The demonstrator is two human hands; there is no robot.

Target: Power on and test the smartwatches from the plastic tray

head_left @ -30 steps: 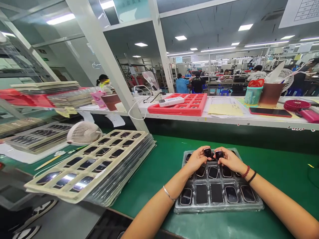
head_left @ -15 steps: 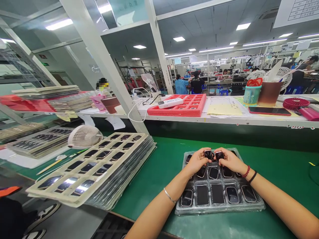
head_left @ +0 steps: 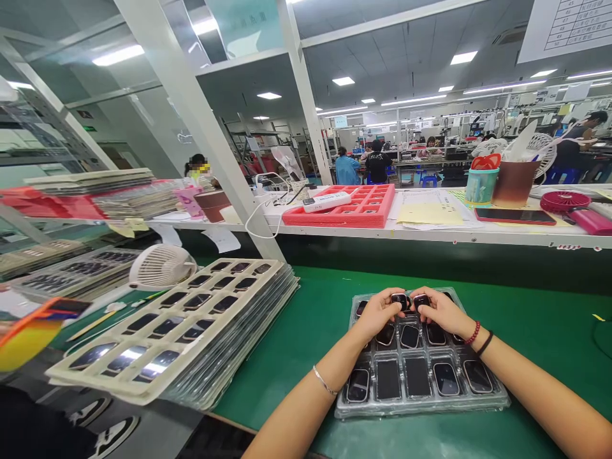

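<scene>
Over the back rows of a clear plastic tray [head_left: 421, 407], each of my hands pinches one small square watch. My left hand [head_left: 380, 313] is closed on a dark-faced smartwatch [head_left: 399, 299] by its edges. Close beside it, my right hand [head_left: 442, 311] grips a second smartwatch [head_left: 421, 301], thumb on its lower part. Several more dark-screened watches, such as the one at the front right [head_left: 477, 376], lie in the tray's pockets. Two front pockets show plain dark rectangles [head_left: 388, 377]. My fingers cover part of the back row.
Left of the tray, a tall stack of trays [head_left: 191, 338] holds more watches on top. A white fan [head_left: 162, 266] stands behind it. Above the bench runs a shelf [head_left: 430, 237] with a red foam tray [head_left: 335, 218], cups and a phone [head_left: 515, 215]. Another person's feet [head_left: 115, 437] show lower left.
Both hands keep hold of their watches, the faces tilting slightly. At the left, an orange and yellow item has come into view beside the stacked trays, and the nearby person's feet have shifted right.
</scene>
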